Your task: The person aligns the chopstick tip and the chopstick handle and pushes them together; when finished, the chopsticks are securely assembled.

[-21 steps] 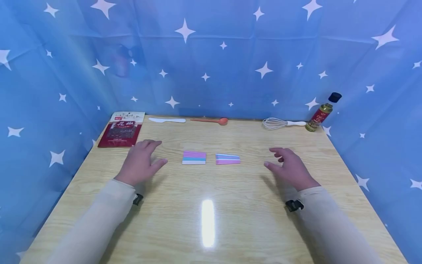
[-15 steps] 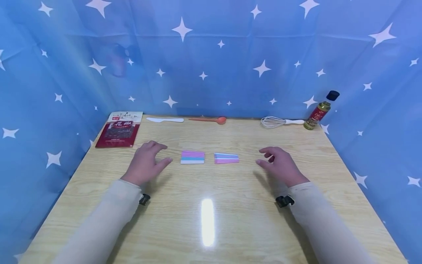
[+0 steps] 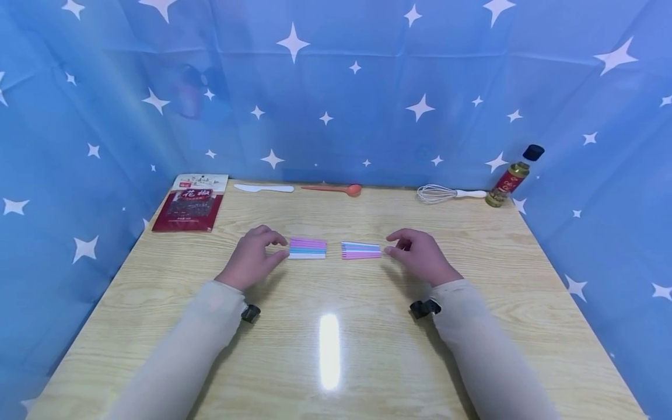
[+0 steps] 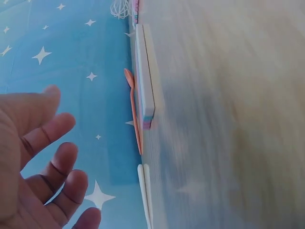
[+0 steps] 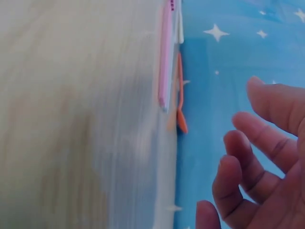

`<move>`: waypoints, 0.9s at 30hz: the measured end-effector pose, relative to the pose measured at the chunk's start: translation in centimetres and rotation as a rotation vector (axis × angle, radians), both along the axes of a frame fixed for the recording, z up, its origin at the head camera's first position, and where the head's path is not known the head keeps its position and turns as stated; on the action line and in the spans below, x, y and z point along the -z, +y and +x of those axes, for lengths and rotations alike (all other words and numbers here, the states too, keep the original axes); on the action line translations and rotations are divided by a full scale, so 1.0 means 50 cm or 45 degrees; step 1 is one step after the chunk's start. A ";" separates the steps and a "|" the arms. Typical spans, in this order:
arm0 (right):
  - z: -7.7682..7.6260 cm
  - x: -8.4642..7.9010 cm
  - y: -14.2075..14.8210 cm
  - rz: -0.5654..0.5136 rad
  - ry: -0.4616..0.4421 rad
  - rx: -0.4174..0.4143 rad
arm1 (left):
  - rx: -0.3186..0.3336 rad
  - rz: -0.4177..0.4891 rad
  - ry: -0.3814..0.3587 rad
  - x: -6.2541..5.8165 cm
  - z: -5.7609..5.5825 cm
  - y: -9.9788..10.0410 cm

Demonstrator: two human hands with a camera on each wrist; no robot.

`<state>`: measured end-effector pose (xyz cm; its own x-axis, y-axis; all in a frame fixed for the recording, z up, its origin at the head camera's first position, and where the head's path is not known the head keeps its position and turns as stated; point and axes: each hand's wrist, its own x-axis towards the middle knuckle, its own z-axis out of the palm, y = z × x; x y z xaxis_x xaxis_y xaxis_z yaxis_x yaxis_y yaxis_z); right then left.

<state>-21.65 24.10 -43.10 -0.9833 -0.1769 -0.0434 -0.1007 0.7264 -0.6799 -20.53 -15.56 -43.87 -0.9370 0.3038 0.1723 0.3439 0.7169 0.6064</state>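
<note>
A flat row of pink, blue and white sticks (image 3: 307, 249) lies near the middle of the table. My left hand (image 3: 252, 256) is at its left end, thumb and fingers apart and their tips right by the sticks. To the right lies a second row of thin pink, white and bluish sticks (image 3: 361, 251), fanned slightly. Beside its right end is my right hand (image 3: 420, 254), fingers loosely bent and nothing between them. Both wrist views show the left fingers (image 4: 64, 160) and right fingers (image 5: 238, 160) spread and holding nothing.
Along the back edge lie a white knife (image 3: 264, 188), an orange spoon (image 3: 353, 190) and a whisk (image 3: 438, 193). A bottle with a black cap (image 3: 509, 182) stands back right; a red spice packet (image 3: 188, 207) lies back left. A starry blue curtain (image 3: 325, 140) encloses the table.
Both hands have moved inward, the left one rightward and the right one leftward, up to the outer ends of the two stick rows. The sticks have stayed in place.
</note>
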 end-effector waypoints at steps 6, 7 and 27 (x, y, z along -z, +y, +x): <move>-0.015 -0.006 -0.030 -0.046 -0.046 -0.006 | 0.007 0.064 -0.083 0.005 -0.012 0.021; -0.018 -0.007 -0.035 -0.048 -0.049 -0.014 | 0.005 0.069 -0.100 0.006 -0.014 0.025; -0.045 0.021 -0.082 -0.091 -0.213 -0.061 | 0.018 0.046 -0.272 0.036 -0.031 0.037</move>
<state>-23.89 20.00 -44.15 -0.9536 -0.2321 -0.1915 -0.0153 0.6729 -0.7395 -22.09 -13.72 -45.65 -0.9490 0.3147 -0.0191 0.2148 0.6894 0.6918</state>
